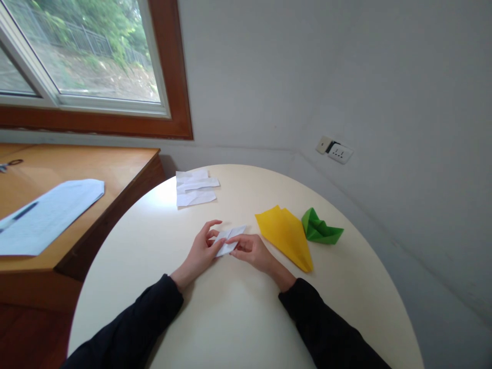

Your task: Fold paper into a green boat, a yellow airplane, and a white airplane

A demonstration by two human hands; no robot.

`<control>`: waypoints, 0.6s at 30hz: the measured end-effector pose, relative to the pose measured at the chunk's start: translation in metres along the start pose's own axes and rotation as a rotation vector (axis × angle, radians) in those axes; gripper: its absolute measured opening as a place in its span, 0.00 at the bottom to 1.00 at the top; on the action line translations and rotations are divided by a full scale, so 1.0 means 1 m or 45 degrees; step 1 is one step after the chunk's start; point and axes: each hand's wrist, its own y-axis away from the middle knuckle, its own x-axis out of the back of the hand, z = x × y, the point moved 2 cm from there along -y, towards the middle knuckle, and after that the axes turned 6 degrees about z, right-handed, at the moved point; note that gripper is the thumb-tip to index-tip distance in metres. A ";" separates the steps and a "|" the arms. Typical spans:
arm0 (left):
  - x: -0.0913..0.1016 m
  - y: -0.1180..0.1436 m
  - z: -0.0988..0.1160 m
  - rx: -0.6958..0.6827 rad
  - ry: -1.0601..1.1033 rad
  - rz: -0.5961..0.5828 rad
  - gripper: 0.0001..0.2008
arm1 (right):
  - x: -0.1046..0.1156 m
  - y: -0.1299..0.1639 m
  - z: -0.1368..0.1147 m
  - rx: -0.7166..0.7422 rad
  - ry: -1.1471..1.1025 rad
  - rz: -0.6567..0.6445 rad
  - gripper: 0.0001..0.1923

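A small piece of folded white paper [230,236] is held between my two hands, just above the middle of the round table. My left hand [203,248] grips its left side, thumb on top and fingers partly hidden behind. On the right side, the thumb and fingers of my right hand [251,250] pinch the lower edge. Close to my right wrist lies a yellow folded paper [286,233]. A green origami boat [321,228] rests beside it, touching or nearly touching its right edge.
Several white paper pieces [196,187] lie at the far left of the round table [238,323]. On the wooden desk [115,159] at left are a stack of sheets [57,215], a pen [25,211] and scissors [11,164]. A wall with a socket [340,152] stands behind.
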 end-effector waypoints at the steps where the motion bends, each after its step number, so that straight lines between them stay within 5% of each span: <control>1: 0.000 0.000 0.000 0.011 0.004 0.001 0.25 | 0.001 0.000 0.001 -0.003 0.005 0.000 0.15; 18: 0.000 0.001 0.004 -0.007 -0.065 0.013 0.24 | -0.006 -0.001 -0.006 0.039 0.284 0.099 0.11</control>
